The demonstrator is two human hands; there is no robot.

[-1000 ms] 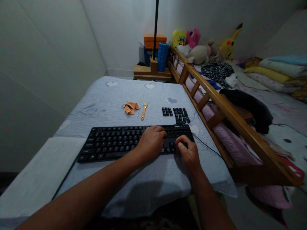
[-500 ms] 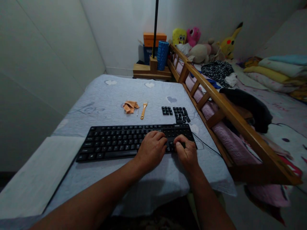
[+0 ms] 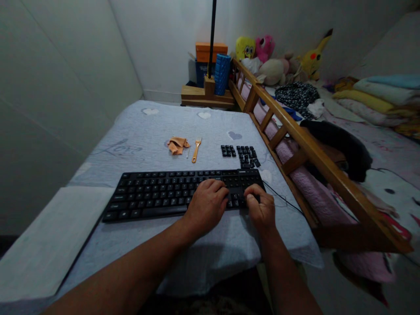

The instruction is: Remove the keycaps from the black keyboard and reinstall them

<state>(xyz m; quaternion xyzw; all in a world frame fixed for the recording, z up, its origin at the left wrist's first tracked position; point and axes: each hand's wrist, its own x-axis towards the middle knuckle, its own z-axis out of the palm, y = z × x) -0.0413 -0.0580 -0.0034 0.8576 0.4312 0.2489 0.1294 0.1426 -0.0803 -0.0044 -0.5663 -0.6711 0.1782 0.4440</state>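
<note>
1. Two bare hands work at a black full-size keyboard (image 3: pixel 154 197), which lies across the near part of a table under a pale blue heart-patterned cloth (image 3: pixel 157 124).
2. Left hand (image 3: pixel 207 203): palm down on the keyboard, right of its middle, fingers loosely bent; their undersides are hidden, so any hold cannot be told.
3. Right hand (image 3: pixel 261 205): curled nearly closed over the number-pad end, thumb close to the bent forefinger; whether something small is pinched there cannot be told.
4. Beyond the keyboard, towards the right, loose black keycaps (image 3: pixel 247 154) sit in two clusters.
5. Left of them lie an orange-handled brush (image 3: pixel 196 152), a thin white stick (image 3: pixel 188 152) and a crumpled orange cloth (image 3: pixel 177 145).
6. Along the right stands a wooden bed rail (image 3: pixel 297 133).
</note>
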